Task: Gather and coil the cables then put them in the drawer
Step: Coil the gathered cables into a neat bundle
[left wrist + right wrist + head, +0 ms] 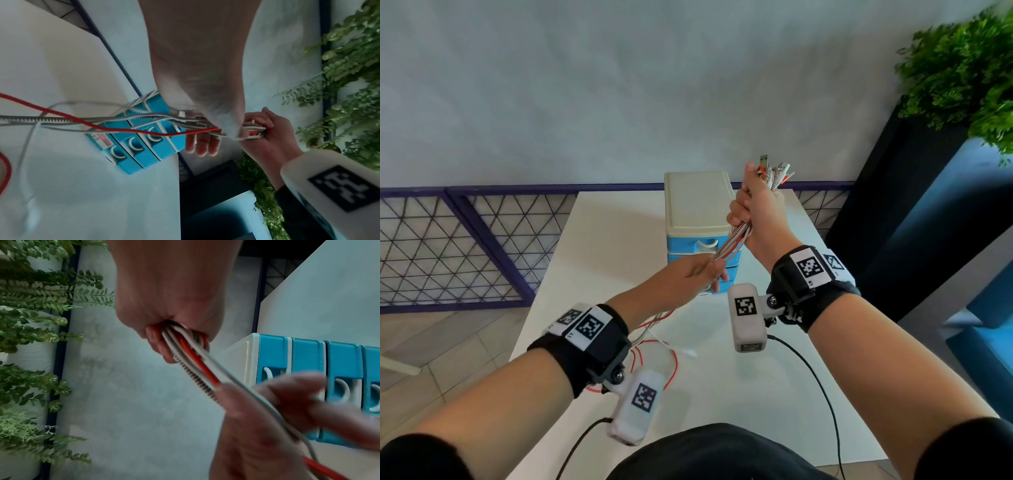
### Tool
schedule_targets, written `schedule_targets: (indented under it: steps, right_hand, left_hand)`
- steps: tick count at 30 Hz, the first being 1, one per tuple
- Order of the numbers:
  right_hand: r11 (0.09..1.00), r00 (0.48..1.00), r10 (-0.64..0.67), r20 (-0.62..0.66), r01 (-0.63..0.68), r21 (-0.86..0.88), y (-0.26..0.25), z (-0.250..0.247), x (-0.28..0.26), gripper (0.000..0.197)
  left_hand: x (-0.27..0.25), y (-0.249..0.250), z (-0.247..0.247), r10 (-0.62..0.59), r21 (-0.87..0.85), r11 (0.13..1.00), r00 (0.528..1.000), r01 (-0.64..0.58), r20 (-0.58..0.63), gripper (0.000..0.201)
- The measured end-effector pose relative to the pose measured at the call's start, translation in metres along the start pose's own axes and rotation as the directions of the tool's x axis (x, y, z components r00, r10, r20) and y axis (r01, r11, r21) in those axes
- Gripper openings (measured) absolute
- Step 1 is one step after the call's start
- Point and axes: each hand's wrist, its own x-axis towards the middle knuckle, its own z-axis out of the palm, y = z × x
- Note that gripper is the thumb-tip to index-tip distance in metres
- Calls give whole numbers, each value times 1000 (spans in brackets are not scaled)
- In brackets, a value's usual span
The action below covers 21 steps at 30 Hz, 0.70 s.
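Several cables (729, 244) run bunched through your right hand (755, 209), fist clamped around them above the drawer unit (698, 212); your left hand (688, 274) loosely encircles them before its drawers, tails trailing nearer you.

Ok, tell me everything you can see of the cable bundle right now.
The cable bundle is several thin cords: red, white or grey, and one braided black-and-white. The right hand grips it in a fist near one end, metal USB plugs sticking out above. The strands run down, slanting through the left hand, whose fingers close loosely around them. Below that they hang slack; loose red loops and a white plug lie on the white table. Not yet coiled.
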Motion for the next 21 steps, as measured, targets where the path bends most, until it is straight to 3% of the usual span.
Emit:
schedule_targets:
  steps: [4, 7, 9, 13, 17, 21]
  right_hand:
    - [997, 998, -49, -50, 51, 54, -14, -11, 5, 40]
    - [994, 995, -67, -74, 74, 85, -23, -22, 7, 38]
    - [997, 997, -45, -61, 48, 54, -24, -27, 7, 37]
    - [969, 990, 115, 76, -95, -227, -20, -32, 3, 32]
    - [814, 933, 310, 184, -161, -558, -16, -29, -8, 26]
    - [734, 780, 564, 270, -324, -597, -10, -29, -14, 34]
  left_hand:
    - [-3, -10, -7, -71, -136, 987, 992, 85, 105, 44]
    - [-13, -18, -18, -204, -417, 864, 953, 283, 224, 40]
    - [-15, -16, -23, -256, -479, 820, 949, 313, 181, 37]
    - [-6, -2, -29, -171, -5, 985, 979, 171, -109, 31]
    - [1, 6, -36, 49, 273, 962, 966, 23, -254, 26]
    - [2, 16, -40, 233, 436, 894, 939, -103, -255, 16]
